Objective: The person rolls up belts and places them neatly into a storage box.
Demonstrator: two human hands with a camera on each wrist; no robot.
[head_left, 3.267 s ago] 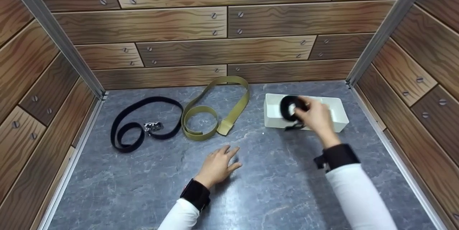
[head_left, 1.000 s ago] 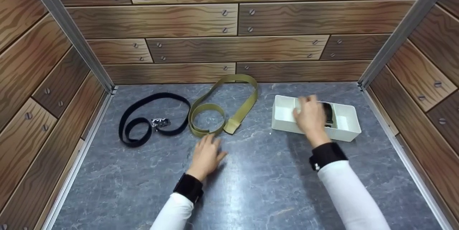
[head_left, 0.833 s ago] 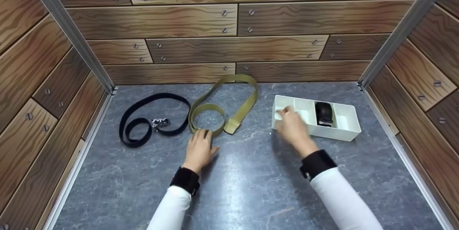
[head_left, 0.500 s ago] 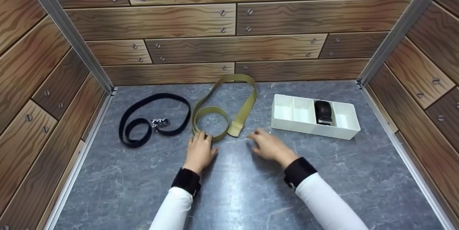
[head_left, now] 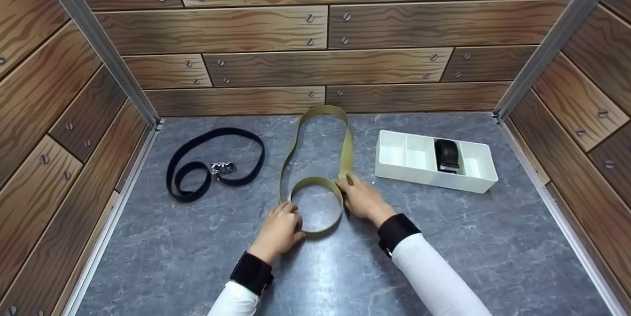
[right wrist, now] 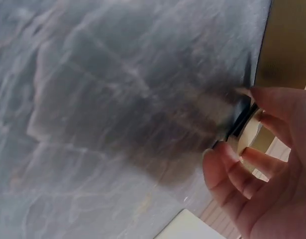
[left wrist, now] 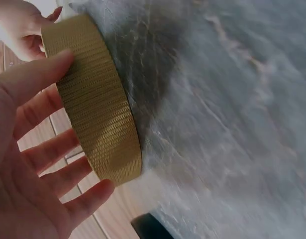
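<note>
An olive webbing belt [head_left: 347, 153] stands on edge on the grey floor, with one end coiled in a ring. My left hand [head_left: 277, 232] grips the coil's left side; in the left wrist view the thumb lies on the webbing [left wrist: 100, 109] and the fingers sit behind it. At the other end, my right hand [head_left: 365, 201] pinches the belt by its buckle [right wrist: 247, 132], which the fingers partly cover. To the left lies a black belt [head_left: 217, 132], one end curled, with a silver buckle [head_left: 223, 168].
On the right stands a white divided box [head_left: 434, 179]. A rolled dark belt [head_left: 446, 153] fills its third compartment from the left. Wood-patterned walls [head_left: 261, 67] enclose the floor at the back and both sides.
The right hand has left the rolled dark belt in the box and moved left to the olive belt's buckle. The left hand has drawn the olive coil nearer and to the right.
</note>
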